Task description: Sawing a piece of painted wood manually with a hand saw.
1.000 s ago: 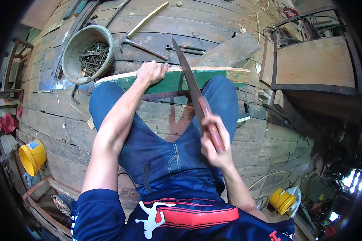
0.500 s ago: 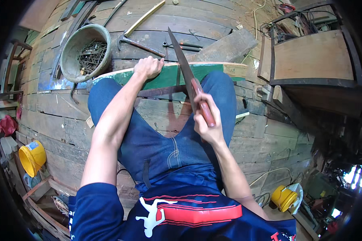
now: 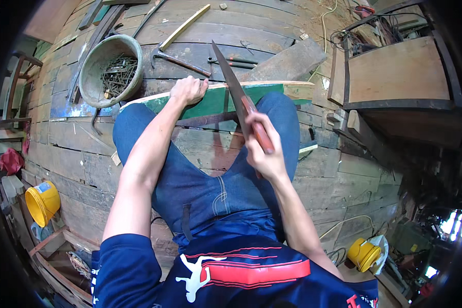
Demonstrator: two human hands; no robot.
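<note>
My right hand point(image 3: 266, 146) is wrapped round the reddish wooden handle of a handsaw point(image 3: 231, 77). Its long blade points forward and crosses the top edge of a green-painted board point(image 3: 210, 104). The board lies across in front of me, against my knees, with pale bare wood along its far edge and at its right end. Left of the blade, my left hand point(image 3: 189, 91) grips the board's upper edge, its fingers curled over and partly hidden. Just beyond the board lie a claw hammer point(image 3: 182, 63) and a pair of long-handled pincers point(image 3: 236, 62).
At the far left stands a bucket point(image 3: 86, 77) of nails. A loose plank point(image 3: 292, 59) and a thin wooden strip point(image 3: 186, 26) lie ahead. A wooden cabinet point(image 3: 400, 74) stands at the right. Yellow buckets point(image 3: 43, 203) sit at both sides on the plank floor point(image 3: 87, 185).
The saw has shifted slightly back toward me along its length, with my right hand still around the handle. My left hand stays in place on the board.
</note>
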